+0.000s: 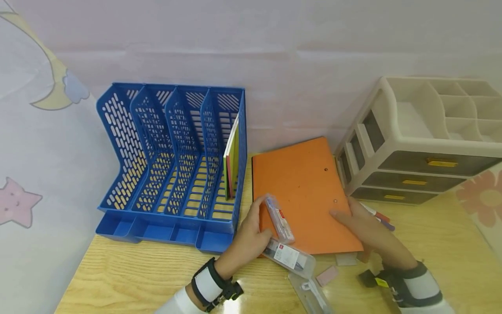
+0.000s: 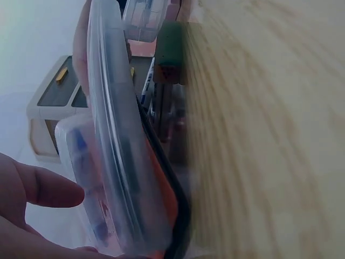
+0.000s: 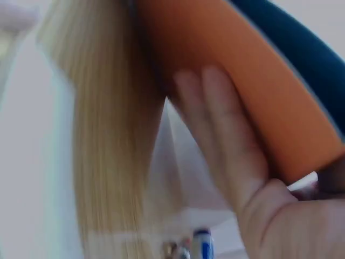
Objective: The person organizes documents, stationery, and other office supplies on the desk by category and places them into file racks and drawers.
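An orange folder [image 1: 302, 192] lies aslant, dark along its edge in the left wrist view. My right hand [image 1: 366, 226] grips its right side, thumb on top; in the right wrist view the fingers [image 3: 226, 124] lie along the orange cover. My left hand [image 1: 249, 231] holds the left edge beside two clear plastic pencil cases; its far fingertips are partly hidden. The upper pencil case [image 1: 279, 218] lies on the folder. A second pencil case [image 1: 290, 257], with a white label, overlaps the folder's front edge. The left thumb [image 2: 54, 186] sits close to the cases.
A blue file rack [image 1: 168, 152] with thin books [image 1: 231, 161] stands left. At right is a beige drawer unit [image 1: 439, 144]. Near the front are another clear case [image 1: 310, 292] and a pink eraser [image 1: 327, 275]. Pens [image 1: 378, 216] lie beyond my right hand.
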Motion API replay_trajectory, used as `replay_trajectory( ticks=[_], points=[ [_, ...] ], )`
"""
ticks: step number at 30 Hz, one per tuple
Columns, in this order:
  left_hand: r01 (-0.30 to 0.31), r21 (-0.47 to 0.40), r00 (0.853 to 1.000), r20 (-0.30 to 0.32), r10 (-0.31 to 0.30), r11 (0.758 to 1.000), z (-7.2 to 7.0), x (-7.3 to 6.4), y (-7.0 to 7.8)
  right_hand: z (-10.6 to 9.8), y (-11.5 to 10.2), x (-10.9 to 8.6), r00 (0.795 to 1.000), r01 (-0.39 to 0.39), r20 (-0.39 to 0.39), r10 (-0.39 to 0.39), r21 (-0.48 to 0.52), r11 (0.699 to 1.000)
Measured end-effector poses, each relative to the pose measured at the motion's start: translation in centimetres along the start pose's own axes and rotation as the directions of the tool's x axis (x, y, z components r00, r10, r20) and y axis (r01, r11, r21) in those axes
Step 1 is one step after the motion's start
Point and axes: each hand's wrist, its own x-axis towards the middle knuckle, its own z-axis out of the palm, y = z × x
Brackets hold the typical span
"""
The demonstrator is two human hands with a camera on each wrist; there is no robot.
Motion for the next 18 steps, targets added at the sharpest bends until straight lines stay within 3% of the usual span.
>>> replay_trajectory(
  ticks=[5, 8, 18],
  points=[
    [0.057, -0.045, 0.998, -0.007, -0.057, 0.997, -0.1, 0.1, 0.0, 0.0, -0.9, -0.5, 1.0, 0.0, -0.019, 0.004, 0.212, 0.977],
    [0.073, -0.05, 0.997, 0.004, -0.073, 0.996, -0.2, 0.1, 0.0, -0.1, -1.3, -0.9, 0.999, 0.033, -0.024, -0.028, 0.236, 0.971],
    [0.031, -0.021, 0.999, 0.009, -0.031, 0.999, -0.4, 0.1, 0.1, -1.3, -3.2, -3.2, 0.987, 0.133, -0.088, -0.135, -0.022, 0.991]
  ],
)
